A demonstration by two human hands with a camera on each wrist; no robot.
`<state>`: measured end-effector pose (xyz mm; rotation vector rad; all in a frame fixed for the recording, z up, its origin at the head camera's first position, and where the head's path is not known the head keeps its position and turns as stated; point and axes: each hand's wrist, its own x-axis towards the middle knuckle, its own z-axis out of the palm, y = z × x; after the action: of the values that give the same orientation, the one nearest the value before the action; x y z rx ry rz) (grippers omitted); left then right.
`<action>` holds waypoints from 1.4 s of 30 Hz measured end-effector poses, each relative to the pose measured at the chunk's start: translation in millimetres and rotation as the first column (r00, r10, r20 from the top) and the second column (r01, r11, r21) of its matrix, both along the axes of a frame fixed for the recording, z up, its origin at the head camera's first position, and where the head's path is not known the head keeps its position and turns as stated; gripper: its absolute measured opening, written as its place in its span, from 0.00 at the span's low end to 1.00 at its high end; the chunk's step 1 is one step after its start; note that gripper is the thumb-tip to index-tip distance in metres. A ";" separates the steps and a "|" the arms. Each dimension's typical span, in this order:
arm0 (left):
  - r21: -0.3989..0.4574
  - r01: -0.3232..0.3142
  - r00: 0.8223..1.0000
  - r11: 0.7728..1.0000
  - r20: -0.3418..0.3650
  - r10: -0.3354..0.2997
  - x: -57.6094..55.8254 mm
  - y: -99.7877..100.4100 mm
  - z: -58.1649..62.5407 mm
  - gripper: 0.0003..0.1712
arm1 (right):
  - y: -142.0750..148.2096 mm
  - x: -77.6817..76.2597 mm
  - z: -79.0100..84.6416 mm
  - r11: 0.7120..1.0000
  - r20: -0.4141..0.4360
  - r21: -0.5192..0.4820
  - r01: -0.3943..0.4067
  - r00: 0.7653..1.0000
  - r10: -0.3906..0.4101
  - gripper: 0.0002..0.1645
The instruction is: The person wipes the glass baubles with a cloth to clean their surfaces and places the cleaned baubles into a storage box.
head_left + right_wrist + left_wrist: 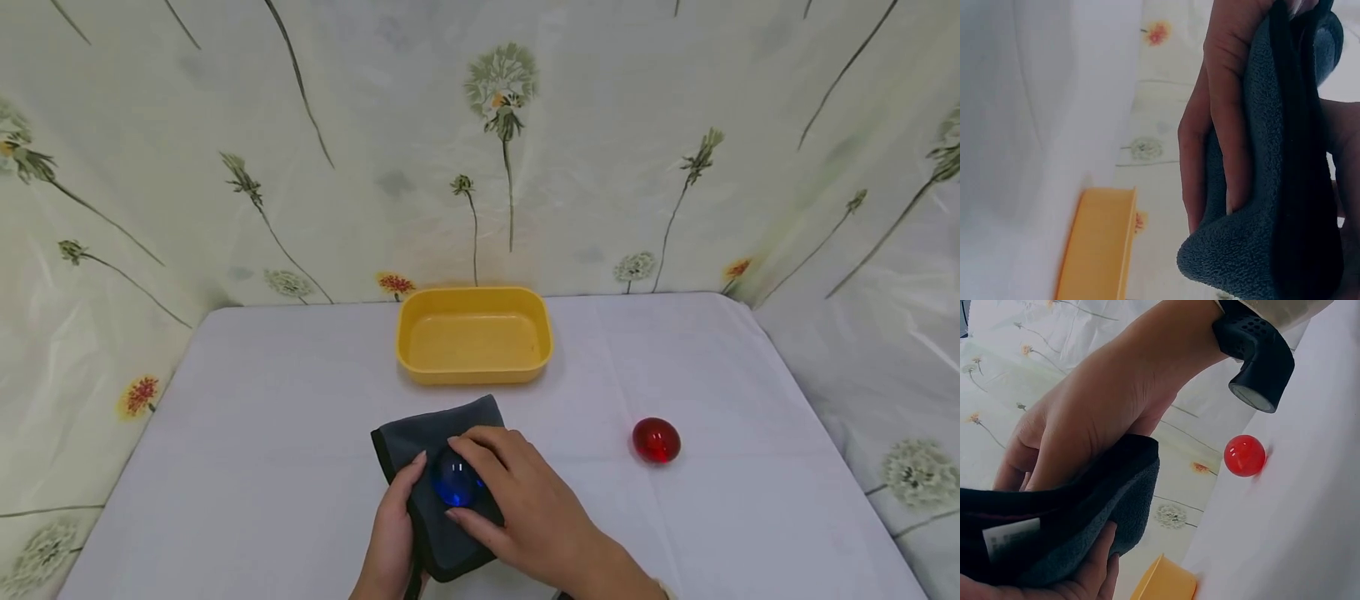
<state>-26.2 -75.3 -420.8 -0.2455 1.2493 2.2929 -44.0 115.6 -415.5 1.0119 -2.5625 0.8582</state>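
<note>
My left hand (pixel 392 533) holds a folded dark grey-blue towel (pixel 450 542) with black edging, its thumb on top and its fingers spread beneath. On the towel lies a clear blue ball (pixel 452 483), which the thumb and fingers of my right hand (pixel 536 512) grip from the right. Both wrist views hide the ball. In the left wrist view the right hand (pixel 1094 419) reaches over the towel (pixel 1138 494), which bears a white label (pixel 1012 540). Fingers of the left hand (pixel 1232 125) support the towel (pixel 1260 187) in the right wrist view.
A yellow rectangular tray (pixel 474 377) stands at the back middle of the white-covered table (pixel 262 433). To the right of the hands lies a clear red ball (pixel 656 441). Flower-printed sheeting (pixel 375 108) hangs behind and along both sides.
</note>
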 end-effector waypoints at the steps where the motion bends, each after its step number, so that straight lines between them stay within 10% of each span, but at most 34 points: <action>1: 0.003 -0.001 1.000 1.000 0.001 0.001 0.1 0.2 0.0 0.39 | 0.3 -0.4 0.1 1.000 -0.008 0.003 -0.001 1.000 0.001 0.43; 12: -0.009 0.005 1.000 1.000 0.027 -0.005 1.2 4.7 -0.3 0.40 | -2.4 -2.4 0.8 0.992 -0.006 -0.021 0.126 0.992 -0.126 0.38; 19: -0.019 -0.020 1.000 1.000 0.004 0.020 -0.7 0.0 0.3 0.42 | 0.5 -2.5 1.5 1.000 0.040 0.003 0.019 0.999 -0.019 0.49; 25: -0.006 -0.019 1.000 1.000 0.004 0.019 -1.2 -0.8 1.6 0.41 | 1.7 -4.1 2.0 0.999 -0.030 -0.026 -0.021 0.999 0.020 0.40; 35: 0.010 -0.013 1.000 1.000 0.021 0.013 -0.6 1.5 0.6 0.39 | -4.7 -7.1 3.6 0.991 0.004 -0.058 0.119 0.993 -0.119 0.31; 42: -0.029 -0.029 1.000 0.999 -0.008 0.029 -4.2 1.0 2.0 0.40 | -0.9 -4.7 1.0 0.997 0.053 -0.045 0.063 0.997 -0.061 0.47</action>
<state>-30.4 -74.3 -418.8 -0.2665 1.2922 2.3032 -48.7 114.8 -414.5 0.9032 -2.5883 0.9348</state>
